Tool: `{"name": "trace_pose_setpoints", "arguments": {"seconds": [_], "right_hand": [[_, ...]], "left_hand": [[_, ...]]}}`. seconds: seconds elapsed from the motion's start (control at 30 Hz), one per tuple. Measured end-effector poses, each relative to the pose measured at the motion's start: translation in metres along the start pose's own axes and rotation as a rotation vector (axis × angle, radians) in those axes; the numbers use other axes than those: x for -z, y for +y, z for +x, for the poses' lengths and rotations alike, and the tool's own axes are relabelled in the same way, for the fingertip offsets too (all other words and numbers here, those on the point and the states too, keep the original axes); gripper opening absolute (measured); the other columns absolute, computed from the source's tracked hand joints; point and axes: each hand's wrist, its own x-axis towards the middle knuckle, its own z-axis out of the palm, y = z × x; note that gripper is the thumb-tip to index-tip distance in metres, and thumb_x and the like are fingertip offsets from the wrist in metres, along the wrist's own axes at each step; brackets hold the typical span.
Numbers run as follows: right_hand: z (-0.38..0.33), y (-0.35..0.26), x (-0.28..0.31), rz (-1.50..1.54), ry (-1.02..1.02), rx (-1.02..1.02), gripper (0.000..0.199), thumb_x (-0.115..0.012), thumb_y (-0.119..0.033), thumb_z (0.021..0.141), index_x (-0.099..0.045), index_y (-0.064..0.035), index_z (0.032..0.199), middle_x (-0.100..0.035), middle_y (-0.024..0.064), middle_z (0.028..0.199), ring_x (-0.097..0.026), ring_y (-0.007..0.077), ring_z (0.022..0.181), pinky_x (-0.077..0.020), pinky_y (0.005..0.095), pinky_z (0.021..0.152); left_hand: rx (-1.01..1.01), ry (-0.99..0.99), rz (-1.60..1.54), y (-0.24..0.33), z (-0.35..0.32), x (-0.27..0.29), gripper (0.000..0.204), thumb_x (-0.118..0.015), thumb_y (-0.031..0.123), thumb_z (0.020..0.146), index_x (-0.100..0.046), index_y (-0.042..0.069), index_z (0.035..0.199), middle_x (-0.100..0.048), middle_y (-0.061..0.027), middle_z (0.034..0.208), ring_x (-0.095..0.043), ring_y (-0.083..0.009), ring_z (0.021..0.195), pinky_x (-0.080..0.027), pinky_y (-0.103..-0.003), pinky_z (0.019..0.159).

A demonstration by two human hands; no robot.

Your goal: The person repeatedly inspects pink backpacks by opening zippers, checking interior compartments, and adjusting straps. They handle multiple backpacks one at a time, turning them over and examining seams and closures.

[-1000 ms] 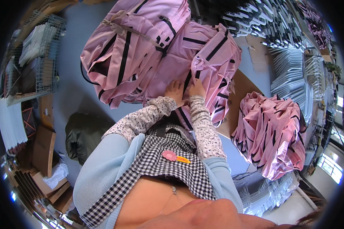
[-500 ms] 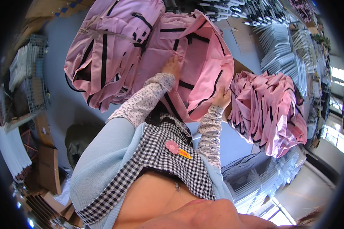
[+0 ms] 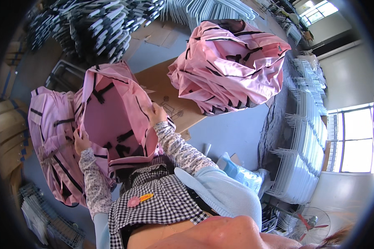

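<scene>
A pink fabric bag point(image 3: 106, 108) with black edging hangs open in front of my apron, its mouth facing up and black straps lying inside. My left hand point(image 3: 82, 142) pinches the left edge of its rim. On the opposite edge, my right hand point(image 3: 156, 114) grips the rim with the thumb showing on the cloth. Against the left side of the open bag rests a bulky stack of pink bags point(image 3: 56, 141) with black trim. A second pile of pink bags point(image 3: 237, 68), gaping at the top, sits to the right, apart from my hands.
Under the right pile extends a brown cardboard sheet point(image 3: 187, 110). White wire frames point(image 3: 295, 166) are stacked along the right, beside a window. Bundled metal tubes point(image 3: 108, 29) fill the far left. A fan point(image 3: 311, 224) stands at the lower right.
My view has swung to the right. My left hand has moved from the bag's inner panel to its left rim, and the mouth is spread wider. The right hand still holds the rim.
</scene>
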Motion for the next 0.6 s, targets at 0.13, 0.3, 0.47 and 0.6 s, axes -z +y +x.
{"name": "trace_pose_setpoints", "arguments": {"seconds": [0.13,0.3,0.47,0.6], "right_hand": [[0.046,0.060,0.058,-1.110,-0.092,0.331,0.007,-0.059,-0.006,0.086,-0.058,-0.0055,0.079,-0.058,0.0038,0.072,-0.054,0.0143,0.060,-0.0488,0.0313,0.055],[0.043,0.161,0.085,-0.447,0.193,-0.130,0.026,-0.054,-0.023,0.089,-0.066,-0.0003,0.094,-0.067,0.0182,0.085,-0.064,0.0344,0.081,-0.0510,0.0444,0.073],[0.018,0.038,0.046,-0.937,0.052,0.065,0.077,-0.074,-0.025,0.077,-0.034,-0.0140,0.142,-0.049,0.0149,0.130,-0.049,0.0359,0.118,-0.0406,0.0486,0.096],[0.030,-0.045,-0.007,-0.533,-0.367,0.750,0.044,-0.075,-0.021,0.073,-0.062,-0.0120,0.114,-0.060,0.0081,0.113,-0.056,0.0299,0.105,-0.0452,0.0421,0.090]], "left_hand": [[0.067,0.421,-0.158,-0.067,0.025,0.027,0.034,-0.050,0.032,0.094,-0.062,0.010,0.118,-0.067,-0.0161,0.107,-0.065,-0.0352,0.093,-0.052,-0.045,0.076],[-0.479,0.302,0.664,-0.191,-0.011,0.027,0.015,-0.056,0.013,0.081,-0.067,0.010,0.072,-0.065,-0.0139,0.071,-0.062,-0.0287,0.060,-0.050,-0.046,0.056],[-0.338,0.386,0.324,-0.052,-0.050,0.047,0.039,-0.059,0.010,0.081,-0.056,0.012,0.120,-0.062,-0.0112,0.115,-0.056,-0.0302,0.111,-0.041,-0.043,0.099],[-0.730,-0.194,0.078,0.067,-0.059,0.068,0.033,-0.061,0.013,0.083,-0.059,0.015,0.116,-0.066,-0.0100,0.107,-0.059,-0.0254,0.108,-0.037,-0.042,0.103]]}}
